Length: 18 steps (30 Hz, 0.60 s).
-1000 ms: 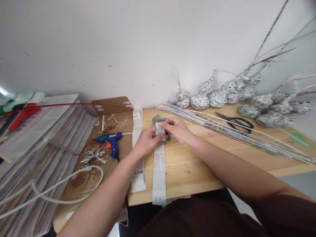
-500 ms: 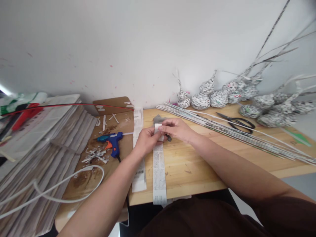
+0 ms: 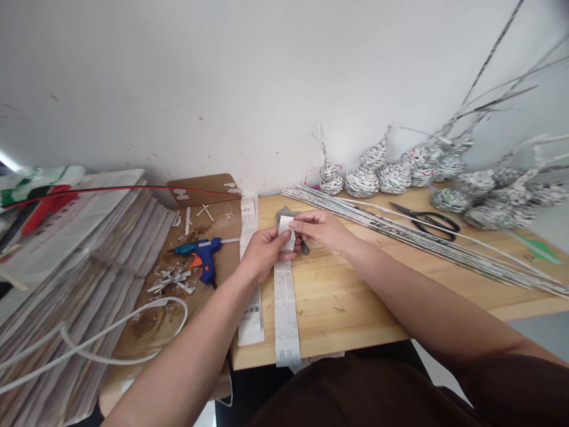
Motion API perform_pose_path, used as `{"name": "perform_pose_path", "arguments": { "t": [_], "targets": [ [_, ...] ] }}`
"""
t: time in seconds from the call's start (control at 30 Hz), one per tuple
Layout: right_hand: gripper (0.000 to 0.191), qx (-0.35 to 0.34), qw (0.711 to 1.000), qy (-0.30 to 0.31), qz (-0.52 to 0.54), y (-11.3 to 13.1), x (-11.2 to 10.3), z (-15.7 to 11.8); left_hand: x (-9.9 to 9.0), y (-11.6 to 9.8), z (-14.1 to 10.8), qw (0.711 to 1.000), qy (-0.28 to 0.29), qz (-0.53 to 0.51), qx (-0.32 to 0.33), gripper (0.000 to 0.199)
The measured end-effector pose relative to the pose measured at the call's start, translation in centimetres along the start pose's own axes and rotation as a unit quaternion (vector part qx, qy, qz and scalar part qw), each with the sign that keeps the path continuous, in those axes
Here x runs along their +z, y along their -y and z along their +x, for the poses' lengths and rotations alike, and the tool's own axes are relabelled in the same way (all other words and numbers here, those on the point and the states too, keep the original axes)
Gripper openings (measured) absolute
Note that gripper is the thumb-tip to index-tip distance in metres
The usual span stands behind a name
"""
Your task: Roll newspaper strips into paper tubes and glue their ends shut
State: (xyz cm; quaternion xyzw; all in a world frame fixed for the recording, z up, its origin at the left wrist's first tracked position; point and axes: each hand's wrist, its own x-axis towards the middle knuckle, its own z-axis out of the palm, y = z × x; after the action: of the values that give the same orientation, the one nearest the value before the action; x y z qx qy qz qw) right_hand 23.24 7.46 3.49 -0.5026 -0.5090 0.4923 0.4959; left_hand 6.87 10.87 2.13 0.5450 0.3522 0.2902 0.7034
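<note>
A long printed newspaper strip (image 3: 287, 314) runs from the table's front edge up into both hands. My left hand (image 3: 269, 249) pinches it near its upper end, thumb on top and fingers beneath. The fingertips of my right hand (image 3: 317, 228) are closed on the right edge of that same end. Just under the right fingers shows a small dark object (image 3: 304, 248), too hidden to name. A grey flat piece (image 3: 284, 212) lies behind the hands. To the left, a stack of newspaper strips (image 3: 251, 326) lies along the table, partly behind my left hand.
A blue glue gun (image 3: 205, 256) rests on brown board at left, by paper scraps (image 3: 173, 280). Folded newspapers (image 3: 115, 237) are piled far left with a white cable. Right are thin paper rods (image 3: 400, 234), black scissors (image 3: 431, 222) and several woven paper gourds (image 3: 362, 181).
The strip's upper end has risen slightly and tilts a little more. My right hand has shifted slightly right; both hands still hold the strip.
</note>
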Motion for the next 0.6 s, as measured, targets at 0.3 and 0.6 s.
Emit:
{"name": "perform_pose_path", "arguments": {
  "t": [0.3,0.6],
  "targets": [
    [0.033,0.015,0.999,-0.009,-0.031,-0.2,-0.3,0.1,-0.1,0.1,0.0,0.999,0.007,0.039,0.008,0.037],
    [0.031,0.064,0.997,-0.019,0.036,-0.3,-1.3,0.6,-0.5,0.3,0.3,0.999,-0.031,0.032,0.002,0.035]
  ]
}}
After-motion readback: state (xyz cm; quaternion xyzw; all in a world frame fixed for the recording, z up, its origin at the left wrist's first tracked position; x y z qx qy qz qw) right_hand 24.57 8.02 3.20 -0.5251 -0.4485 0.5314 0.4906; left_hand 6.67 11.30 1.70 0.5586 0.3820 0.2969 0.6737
